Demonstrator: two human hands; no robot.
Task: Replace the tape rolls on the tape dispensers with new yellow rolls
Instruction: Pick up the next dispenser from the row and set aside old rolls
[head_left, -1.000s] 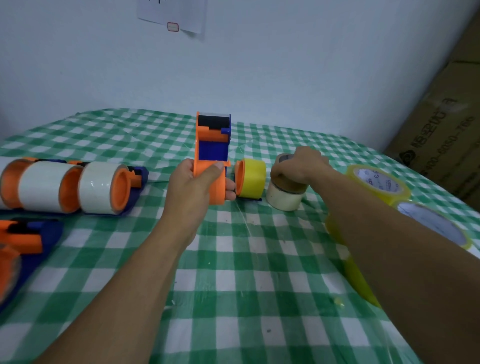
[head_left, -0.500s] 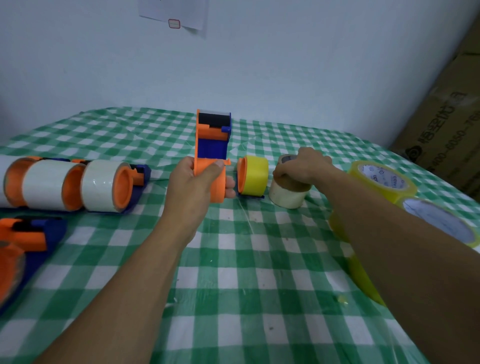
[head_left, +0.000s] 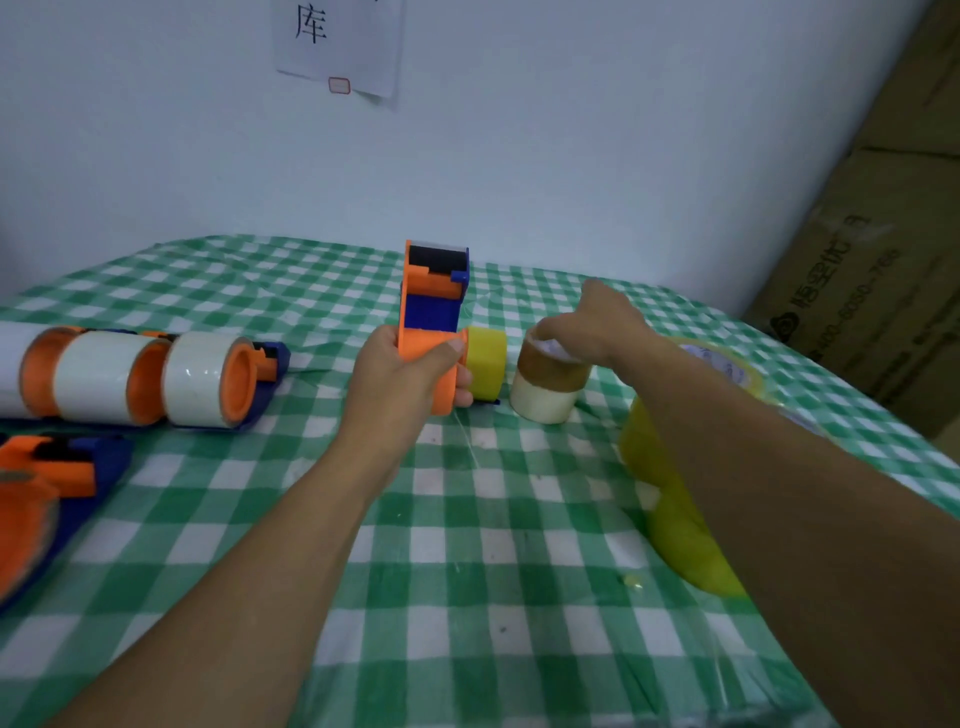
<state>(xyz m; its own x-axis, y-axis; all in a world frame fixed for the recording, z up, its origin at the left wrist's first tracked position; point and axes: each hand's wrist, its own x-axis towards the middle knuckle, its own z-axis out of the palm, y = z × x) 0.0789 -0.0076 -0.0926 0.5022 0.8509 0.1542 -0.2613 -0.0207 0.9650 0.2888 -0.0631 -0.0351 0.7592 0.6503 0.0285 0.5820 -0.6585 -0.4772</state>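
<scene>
Head camera, from the left edge: a row of dispensers (head_left: 130, 379) loaded with whitish rolls lies on its side on the green checked tablecloth (head_left: 467, 571). Another orange and blue dispenser (head_left: 47, 493) sits nearer, at the lower left corner.

Toward the middle, the left hand (head_left: 400, 379) grasps the tape dispenser (head_left: 434, 306) and holds it upright. Its thumb (head_left: 447, 347) lies across the top of the orange housing and the other fingers wrap around from below. A yellow roll (head_left: 488, 358) sits on the dispenser's right side, just beside those wrapped fingertips.

Next comes a small stack, just right of the yellow roll: a brown roll (head_left: 550, 371) standing on a cream roll (head_left: 543, 402). The right hand (head_left: 605, 322) reaches over it, fingers bent down around the brown roll's upper rim, the tips at the core opening.

Further right, big yellow rolls (head_left: 644, 457) lie partly hidden behind the right forearm, and a cardboard box (head_left: 883, 260) stands beyond the table edge.
</scene>
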